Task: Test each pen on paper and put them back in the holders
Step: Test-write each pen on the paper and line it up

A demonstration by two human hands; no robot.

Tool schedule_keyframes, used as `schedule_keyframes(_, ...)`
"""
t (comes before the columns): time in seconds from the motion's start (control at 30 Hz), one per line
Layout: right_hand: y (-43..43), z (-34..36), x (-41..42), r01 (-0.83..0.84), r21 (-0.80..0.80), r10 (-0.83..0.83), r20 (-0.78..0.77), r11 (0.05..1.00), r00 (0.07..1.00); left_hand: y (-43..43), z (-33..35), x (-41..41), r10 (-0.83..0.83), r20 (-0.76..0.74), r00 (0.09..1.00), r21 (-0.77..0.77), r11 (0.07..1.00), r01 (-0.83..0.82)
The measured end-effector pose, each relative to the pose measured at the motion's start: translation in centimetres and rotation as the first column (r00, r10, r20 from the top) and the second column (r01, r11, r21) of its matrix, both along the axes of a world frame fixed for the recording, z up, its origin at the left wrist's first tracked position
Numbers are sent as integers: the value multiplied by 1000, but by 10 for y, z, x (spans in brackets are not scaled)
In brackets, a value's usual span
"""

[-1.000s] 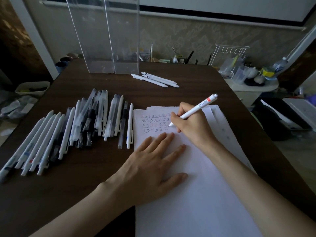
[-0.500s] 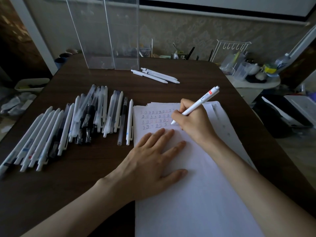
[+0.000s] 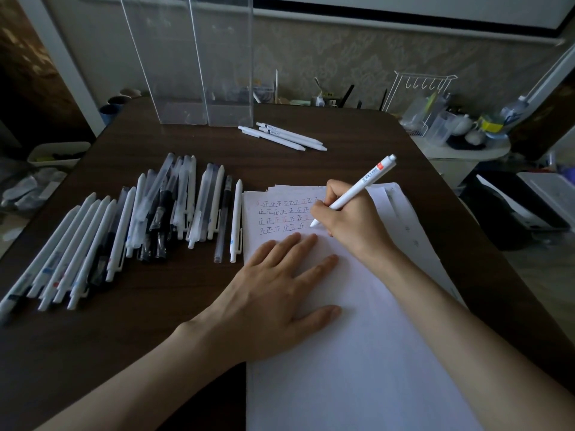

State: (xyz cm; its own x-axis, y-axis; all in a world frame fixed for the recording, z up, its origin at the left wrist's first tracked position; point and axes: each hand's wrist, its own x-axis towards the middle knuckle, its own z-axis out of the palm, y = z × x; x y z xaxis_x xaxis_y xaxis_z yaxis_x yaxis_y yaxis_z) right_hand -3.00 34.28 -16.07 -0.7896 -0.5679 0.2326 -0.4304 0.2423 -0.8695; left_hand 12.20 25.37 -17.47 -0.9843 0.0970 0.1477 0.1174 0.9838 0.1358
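My right hand (image 3: 353,219) grips a white pen (image 3: 362,188) with a red label, its tip touching the white paper (image 3: 357,353) at the end of the fourth row of written marks. Flat on the paper below those rows lies my left hand (image 3: 277,293), fingers spread, pressing the sheet down. Several white and dark pens (image 3: 130,225) lie in a loose row on the dark table (image 3: 140,337) left of the paper. Three white pens (image 3: 283,136) lie near two clear, tall holders (image 3: 193,63) at the table's far side.
Beyond the table's right edge stands a small white side table (image 3: 466,150) with a wire rack (image 3: 420,88), cups and bottles. A dark bin (image 3: 510,209) sits on the floor at right. A white tray (image 3: 59,152) lies on the floor at left.
The pen tip has shifted slightly down the paper, from the third row to the end of the fourth row. My left hand stays flat on the sheet.
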Motion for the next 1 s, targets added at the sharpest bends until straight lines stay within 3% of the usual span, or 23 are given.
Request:
schedule_keyframes(0.37,0,0,0,1,-22,-1,8,1000,1000,-1,0,0,-11,-12,1000,48,999,12)
schedule_keyframes(0.47,1,1,0,-22,-125,33,86,992,996,-6,2,-2,2,-35,999,184,983,5)
schedule_keyframes(0.6,5,-2,0,-65,-27,64,-44,998,997,-11,7,-3,148,-128,981,390,917,-88)
schedule_keyframes(0.7,4,0,1,-121,21,122,-60,992,991,-12,12,-3,173,-67,983,512,851,-115)
schedule_keyframes(1.0,8,4,4,-268,42,269,-7,962,963,-17,8,-3,89,-242,966,404,914,17)
